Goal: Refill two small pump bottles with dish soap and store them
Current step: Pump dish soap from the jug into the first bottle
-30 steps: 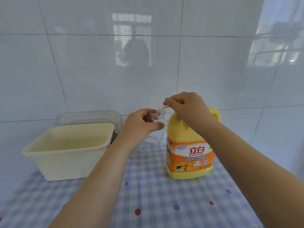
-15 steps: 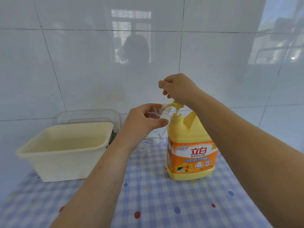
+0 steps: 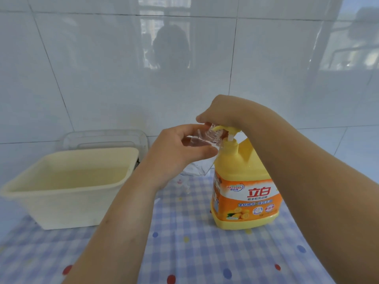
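A big yellow dish soap jug (image 3: 244, 181) with an orange label stands on the checked tablecloth. My right hand (image 3: 221, 113) sits on top of its yellow pump head (image 3: 227, 129), fingers curled down over it. My left hand (image 3: 180, 152) grips a small clear bottle (image 3: 207, 138), tilted so that its open mouth meets the pump's spout. The bottle's inside is too clear and too hidden by my fingers for the level to show. Behind my left hand, a second clear plastic item (image 3: 196, 171) lies on the cloth, mostly hidden.
A cream plastic tub (image 3: 82, 154) stands at the left, with a clear plastic box (image 3: 102, 136) behind it against the white tiled wall. The blue checked, dotted tablecloth (image 3: 194, 253) covers the table in front.
Half a second ago my right hand was raised off the risen pump; now it has come back down onto the pump head. My left hand has kept the small bottle at the spout.
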Available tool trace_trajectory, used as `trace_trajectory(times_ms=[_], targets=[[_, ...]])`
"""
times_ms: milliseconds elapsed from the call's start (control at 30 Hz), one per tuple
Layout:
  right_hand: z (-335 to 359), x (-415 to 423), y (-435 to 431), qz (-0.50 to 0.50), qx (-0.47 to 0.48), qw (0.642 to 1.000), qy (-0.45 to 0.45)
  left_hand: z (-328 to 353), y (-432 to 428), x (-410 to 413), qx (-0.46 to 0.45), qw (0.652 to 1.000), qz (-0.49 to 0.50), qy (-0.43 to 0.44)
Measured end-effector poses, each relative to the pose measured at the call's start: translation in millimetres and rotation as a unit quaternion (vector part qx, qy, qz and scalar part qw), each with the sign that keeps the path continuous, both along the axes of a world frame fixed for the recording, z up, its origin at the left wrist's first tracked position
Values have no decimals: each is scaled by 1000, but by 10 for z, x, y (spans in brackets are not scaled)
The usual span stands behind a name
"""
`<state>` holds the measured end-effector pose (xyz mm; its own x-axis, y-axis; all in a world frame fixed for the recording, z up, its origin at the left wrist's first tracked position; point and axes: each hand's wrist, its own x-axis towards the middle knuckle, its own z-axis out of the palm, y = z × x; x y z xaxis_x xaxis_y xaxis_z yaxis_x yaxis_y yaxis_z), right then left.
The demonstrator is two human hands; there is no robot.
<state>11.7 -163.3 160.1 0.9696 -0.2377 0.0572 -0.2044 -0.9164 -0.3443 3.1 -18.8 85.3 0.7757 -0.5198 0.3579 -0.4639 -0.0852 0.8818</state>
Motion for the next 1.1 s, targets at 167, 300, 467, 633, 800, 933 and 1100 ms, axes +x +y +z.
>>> trace_trajectory(times_ms=[167, 300, 467, 633, 800, 933, 1100], targets=[[-50, 11, 33, 6, -44, 998, 48, -33, 23, 16, 21, 1000, 16, -14], [-129, -27, 60, 12, -86, 996, 36, -94, 38, 18, 27, 1000, 17, -2], [-162, -12, 40, -15, -47, 999, -21, -102, 33, 44, 15, 999, -8, 28], [-83, -26, 27, -39, 15, 997, -71, -105, 51, -3, 28, 999, -21, 42], [29, -101, 68, -41, 8, 997, -66, -47, 40, -80, 11, 999, -15, 49], [87, -178, 119, -31, -7, 999, 17, -25, 11, -120, 7, 999, 24, 28], [71, -151, 110, -24, 36, 998, 50, -89, -25, -170, -1, 996, 91, 16]])
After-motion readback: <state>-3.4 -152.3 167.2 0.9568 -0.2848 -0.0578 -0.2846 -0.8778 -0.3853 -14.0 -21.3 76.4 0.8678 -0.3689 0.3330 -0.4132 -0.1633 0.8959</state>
